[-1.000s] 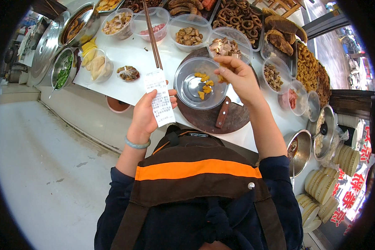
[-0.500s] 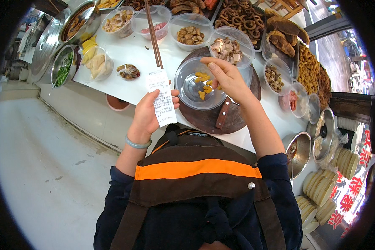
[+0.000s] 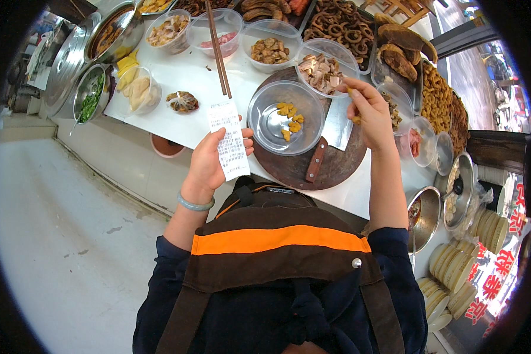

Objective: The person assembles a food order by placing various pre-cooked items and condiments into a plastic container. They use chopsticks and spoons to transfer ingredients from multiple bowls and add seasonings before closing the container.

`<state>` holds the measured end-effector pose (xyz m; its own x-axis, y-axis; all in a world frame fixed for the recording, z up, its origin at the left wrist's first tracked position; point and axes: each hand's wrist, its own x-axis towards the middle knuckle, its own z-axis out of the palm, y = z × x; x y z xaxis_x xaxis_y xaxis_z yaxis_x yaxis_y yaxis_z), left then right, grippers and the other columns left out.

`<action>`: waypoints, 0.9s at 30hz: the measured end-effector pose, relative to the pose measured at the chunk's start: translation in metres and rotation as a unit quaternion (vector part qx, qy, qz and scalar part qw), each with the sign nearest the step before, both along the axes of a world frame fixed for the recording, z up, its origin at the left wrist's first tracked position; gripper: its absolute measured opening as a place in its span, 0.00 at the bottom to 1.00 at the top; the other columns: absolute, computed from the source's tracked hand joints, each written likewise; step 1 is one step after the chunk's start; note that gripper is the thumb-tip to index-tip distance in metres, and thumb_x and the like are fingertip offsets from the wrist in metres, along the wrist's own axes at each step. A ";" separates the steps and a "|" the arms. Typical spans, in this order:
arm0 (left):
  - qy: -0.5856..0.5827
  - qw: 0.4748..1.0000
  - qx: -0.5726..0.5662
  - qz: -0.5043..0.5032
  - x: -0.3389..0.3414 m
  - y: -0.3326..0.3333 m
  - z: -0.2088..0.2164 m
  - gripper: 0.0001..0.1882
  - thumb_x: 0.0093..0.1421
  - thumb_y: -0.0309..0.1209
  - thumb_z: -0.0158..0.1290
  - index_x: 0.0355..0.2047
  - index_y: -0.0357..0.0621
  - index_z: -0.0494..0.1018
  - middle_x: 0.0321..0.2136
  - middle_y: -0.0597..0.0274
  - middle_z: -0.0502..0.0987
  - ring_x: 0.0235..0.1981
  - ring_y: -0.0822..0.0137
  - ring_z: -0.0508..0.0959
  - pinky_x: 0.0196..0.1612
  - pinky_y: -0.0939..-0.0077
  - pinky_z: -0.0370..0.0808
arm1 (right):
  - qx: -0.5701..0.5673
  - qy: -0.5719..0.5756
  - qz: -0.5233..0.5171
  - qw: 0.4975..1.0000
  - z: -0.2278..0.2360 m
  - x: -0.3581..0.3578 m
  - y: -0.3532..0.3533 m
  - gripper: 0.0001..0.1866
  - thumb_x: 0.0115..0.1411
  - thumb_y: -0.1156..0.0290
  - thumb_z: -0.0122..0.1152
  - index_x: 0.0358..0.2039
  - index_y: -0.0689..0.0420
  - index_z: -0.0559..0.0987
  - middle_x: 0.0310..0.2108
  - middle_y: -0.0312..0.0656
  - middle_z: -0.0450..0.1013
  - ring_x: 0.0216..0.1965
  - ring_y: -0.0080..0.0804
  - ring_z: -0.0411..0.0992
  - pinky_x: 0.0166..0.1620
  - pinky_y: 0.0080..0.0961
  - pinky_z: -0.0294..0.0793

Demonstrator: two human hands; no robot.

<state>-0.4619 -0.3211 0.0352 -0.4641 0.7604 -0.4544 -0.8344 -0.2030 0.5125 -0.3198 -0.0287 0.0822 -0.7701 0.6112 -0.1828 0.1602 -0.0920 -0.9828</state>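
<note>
Now that the right hand [image 3: 367, 111] has swung off the clear bowl [image 3: 269, 128] to its three o'clock, the yellow pieces [image 3: 287, 110] inside show uncovered; work there appears unfinished (my reading), since the nearly closed right hand pinches yellowish bits [image 3: 356, 120], number unclear. Bowl sits on round chopping board [image 3: 343, 172], cleaver [image 3: 338, 128] at four o'clock. Left hand [image 3: 207, 156], half curled at eight o'clock, holds a paper slip [image 3: 230, 141] that hides some of its fingers. At three o'clock, a plastic tub [image 3: 403, 99] is partly masked by the right hand. Sausage-like pieces [image 3: 267, 10] are cut off at twelve o'clock.
</note>
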 end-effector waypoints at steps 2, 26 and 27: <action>0.005 1.000 -0.003 -0.001 0.001 0.001 0.001 0.23 0.67 0.33 0.30 0.58 0.33 0.57 0.45 0.44 0.73 0.41 0.59 0.77 0.46 0.63 0.77 | -0.012 0.021 -0.028 0.999 -0.006 0.013 0.009 0.16 0.64 0.71 0.49 0.51 0.60 0.71 0.41 0.40 0.75 0.21 0.14 0.64 0.22 0.10 0.60; 0.022 0.997 -0.078 0.000 0.032 0.042 0.000 0.24 0.66 0.37 0.34 0.59 0.41 0.59 0.45 0.47 0.73 0.40 0.59 0.76 0.47 0.59 0.74 | 0.113 -0.055 -0.405 0.906 -0.062 0.217 0.312 0.05 0.56 0.70 0.56 0.32 0.56 0.77 0.26 0.38 0.74 0.20 0.27 0.67 0.23 0.28 0.67; 0.026 0.996 -0.083 0.005 0.033 0.044 -0.001 0.24 0.66 0.37 0.33 0.59 0.40 0.58 0.45 0.47 0.73 0.41 0.59 0.76 0.47 0.58 0.74 | 0.319 -0.227 -0.390 0.833 -0.050 0.223 0.351 0.11 0.57 0.64 0.55 0.33 0.57 0.78 0.27 0.40 0.76 0.24 0.33 0.70 0.29 0.33 0.70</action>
<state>-0.4287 -0.2774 0.0343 -0.4978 0.6717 -0.5486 -0.8041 -0.1205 0.5822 -0.0964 0.3227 0.0326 -0.0334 0.9777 0.2072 0.6650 0.1765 -0.7257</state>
